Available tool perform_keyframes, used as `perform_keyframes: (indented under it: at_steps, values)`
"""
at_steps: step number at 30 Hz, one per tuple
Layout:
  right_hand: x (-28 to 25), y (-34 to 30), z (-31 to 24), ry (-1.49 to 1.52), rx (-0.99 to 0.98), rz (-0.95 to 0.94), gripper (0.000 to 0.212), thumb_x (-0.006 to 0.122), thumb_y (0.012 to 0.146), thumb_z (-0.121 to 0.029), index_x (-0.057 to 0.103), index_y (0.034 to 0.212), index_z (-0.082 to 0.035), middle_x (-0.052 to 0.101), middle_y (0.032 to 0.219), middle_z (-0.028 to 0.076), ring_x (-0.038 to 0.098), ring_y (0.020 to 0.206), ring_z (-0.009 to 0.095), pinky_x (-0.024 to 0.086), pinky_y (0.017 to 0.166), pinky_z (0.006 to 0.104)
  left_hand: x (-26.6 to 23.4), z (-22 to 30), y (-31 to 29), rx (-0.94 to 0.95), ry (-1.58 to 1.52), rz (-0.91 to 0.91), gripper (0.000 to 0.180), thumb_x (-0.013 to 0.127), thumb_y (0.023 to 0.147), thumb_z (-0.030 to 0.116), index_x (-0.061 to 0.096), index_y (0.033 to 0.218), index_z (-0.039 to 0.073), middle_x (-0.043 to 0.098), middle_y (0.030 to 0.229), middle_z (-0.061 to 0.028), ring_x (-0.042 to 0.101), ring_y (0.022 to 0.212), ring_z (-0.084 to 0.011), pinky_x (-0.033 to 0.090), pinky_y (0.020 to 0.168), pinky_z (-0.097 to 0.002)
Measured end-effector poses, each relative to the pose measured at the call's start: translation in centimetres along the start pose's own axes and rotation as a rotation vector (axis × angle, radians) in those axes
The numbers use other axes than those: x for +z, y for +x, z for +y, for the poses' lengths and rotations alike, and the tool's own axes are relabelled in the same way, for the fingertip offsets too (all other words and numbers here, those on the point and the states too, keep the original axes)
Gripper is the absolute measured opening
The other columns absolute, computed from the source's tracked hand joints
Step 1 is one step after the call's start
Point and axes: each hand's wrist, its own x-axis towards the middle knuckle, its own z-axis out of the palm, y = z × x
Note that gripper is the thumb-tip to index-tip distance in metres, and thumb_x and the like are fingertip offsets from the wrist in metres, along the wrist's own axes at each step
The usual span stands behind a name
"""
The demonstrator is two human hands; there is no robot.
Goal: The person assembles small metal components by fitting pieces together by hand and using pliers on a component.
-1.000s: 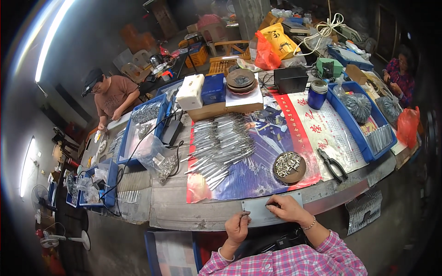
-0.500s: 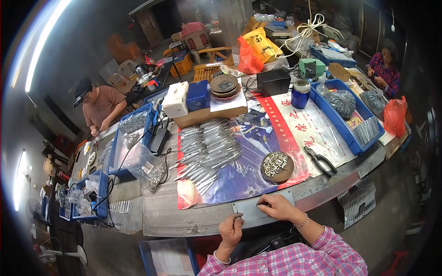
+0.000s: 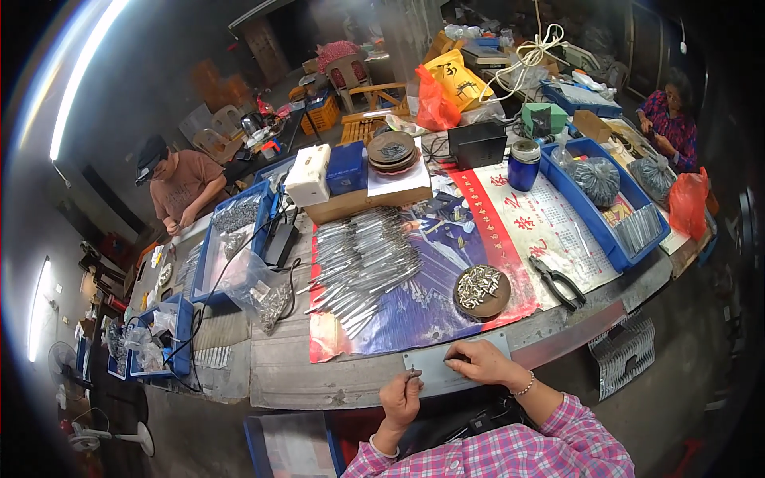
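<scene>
1. Barely anything has moved since the earlier frame: the view has shifted slightly, while both hands keep nearly the same pose at the near edge of the desk [image 3: 291, 378].
2. Far left, a co-worker [image 3: 187, 185] in a brown top bends over another work surface, hands together.
3. Next comes a long blue tray [image 3: 217, 298] of metal parts, with a clear bag [image 3: 269, 303] of small pieces by its near end.
4. Slim metal rods [image 3: 368, 256] lie in a large overlapping pile on a colourful poster [image 3: 426, 319]; whether they are finished or waiting cannot be told.
5. The left hand [image 3: 401, 400] pinches a small dark piece [image 3: 414, 373] between thumb and forefinger, beside the left end of a grey plate [image 3: 434, 370]. Work on this piece looks to be under way, I judge.
6. The right hand [image 3: 484, 362] is over the plate, its fingers curled and drawn together; whether they grip anything cannot be told.
7. Farther back, a brown dish [image 3: 496, 305] holds plenty of short metal cylinders [image 3: 478, 285], seemingly much left to use.
8. Black-handled pliers [image 3: 548, 275] lie right of the dish, untouched.
9. Far right, another blue tray [image 3: 644, 253] holds bagged dark parts and metal strips; beyond it sits a second co-worker [image 3: 672, 126].
</scene>
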Motion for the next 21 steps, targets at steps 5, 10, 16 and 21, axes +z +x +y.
perform_keyframes:
  at_steps: [5, 10, 16, 21]
  values:
    - [-0.2, 0.3, 0.0, -0.005, -0.003, -0.057, 0.018, 0.058, 0.083, -0.02, 0.057, 0.089, -0.003, 0.062, 0.073, 0.014, 0.061, 0.069, 0.031, 0.046, 0.06, 0.0375, -0.3, 0.3, 0.3, -0.005, 0.018, -0.004, 0.011, 0.054, 0.087, 0.008, 0.061, 0.09, 0.0, 0.061, 0.063, -0.0099, 0.063, 0.056, -0.0184, 0.048, 0.051, -0.027]
    - [0.5, -0.6, -0.1, 0.024, -0.007, -0.025, 0.019, 0.058, 0.083, -0.022, 0.058, 0.088, -0.004, 0.062, 0.074, 0.014, 0.061, 0.069, 0.032, 0.046, 0.06, 0.0381, -0.5, 0.8, -0.3, -0.015, 0.032, -0.025, 0.011, 0.054, 0.087, 0.009, 0.061, 0.09, 0.0, 0.061, 0.063, -0.0097, 0.063, 0.056, -0.0185, 0.048, 0.051, -0.027]
    - [1.1, -0.7, 1.7, -0.039, -0.045, 0.043, 0.019, 0.057, 0.081, -0.02, 0.058, 0.086, -0.002, 0.061, 0.079, 0.018, 0.059, 0.075, 0.035, 0.046, 0.065, 0.0419, -0.4, 0.3, -0.7, 0.006, 0.183, -0.025, 0.009, 0.052, 0.084, 0.004, 0.061, 0.084, 0.001, 0.061, 0.061, -0.0101, 0.06, 0.054, -0.0234, 0.046, 0.051, -0.0314]
    - [0.5, 0.0, 1.7, -0.038, -0.134, 0.117, 0.018, 0.059, 0.081, -0.02, 0.058, 0.088, -0.003, 0.06, 0.073, 0.015, 0.06, 0.067, 0.031, 0.045, 0.059, 0.0383, 0.2, 0.2, 0.2, 0.006, 0.138, -0.006, 0.017, 0.045, 0.089, 0.007, 0.059, 0.087, -0.002, 0.06, 0.06, -0.0072, 0.056, 0.051, -0.0121, 0.044, 0.049, -0.0253]
